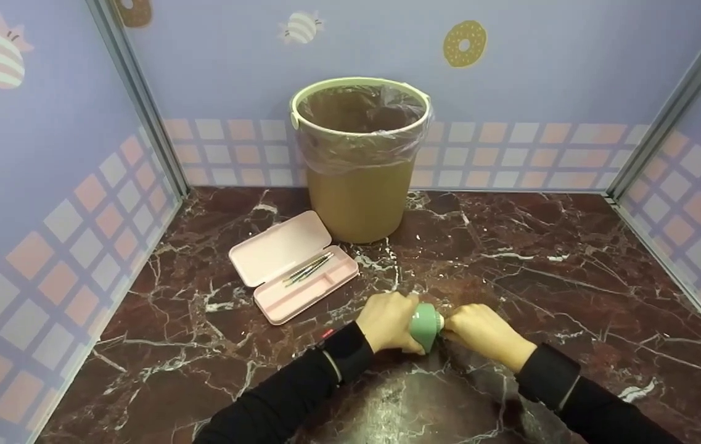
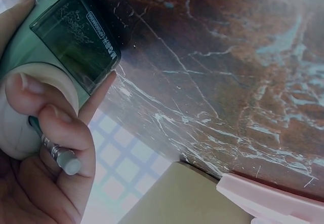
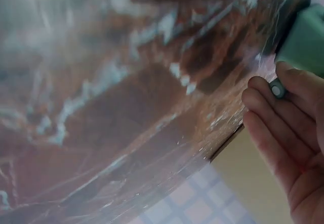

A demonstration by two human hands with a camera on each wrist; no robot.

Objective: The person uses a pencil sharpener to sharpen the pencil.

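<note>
The left grip point(image 1: 389, 319) wraps a green sharpener point(image 1: 424, 325); beside it, the right grip point(image 1: 481, 332) pinches a slim rod point(image 2: 67, 160) (pencil or crank, unclear); uneven twisting might make either slip.

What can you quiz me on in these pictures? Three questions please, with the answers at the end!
1. True or false: the pink case lies open.
2. What stands just beyond the pink case? A) a lamp B) a bin C) a kettle
3. Which hand wraps its fingers around the body of the green sharpener?

Key: 1. True. 2. B. 3. The left hand.
</note>
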